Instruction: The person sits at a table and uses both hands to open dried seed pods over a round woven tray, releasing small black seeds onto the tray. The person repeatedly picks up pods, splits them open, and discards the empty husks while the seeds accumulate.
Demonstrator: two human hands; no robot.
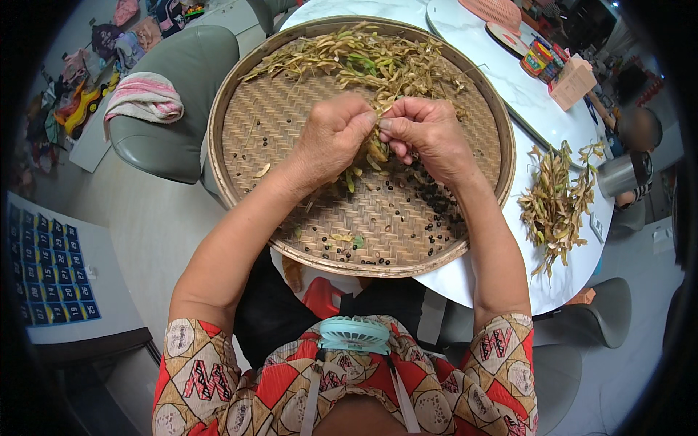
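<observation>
Both hands meet over the middle of a round woven bamboo tray (322,210). My left hand (338,133) and my right hand (428,133) pinch a small dried bean pod (381,114) between thumbs and fingertips. Below the fingers hangs a bit of bean stalk with pods (376,150), partly hidden by the hands. Loose black beans (436,196) lie thickest under my right wrist, with others scattered towards the near rim. Along the tray's far side spreads a heap of dried bean plants (349,54), mostly yellow-brown with some green.
A bundle of bean plants (559,207) lies on the white marble-look table (545,136) at right, near a metal cup (619,174). Jars (537,59) and a pink box (571,82) stand farther back. A grey chair (174,131) bears a towel (144,98). A person (635,131) is at far right.
</observation>
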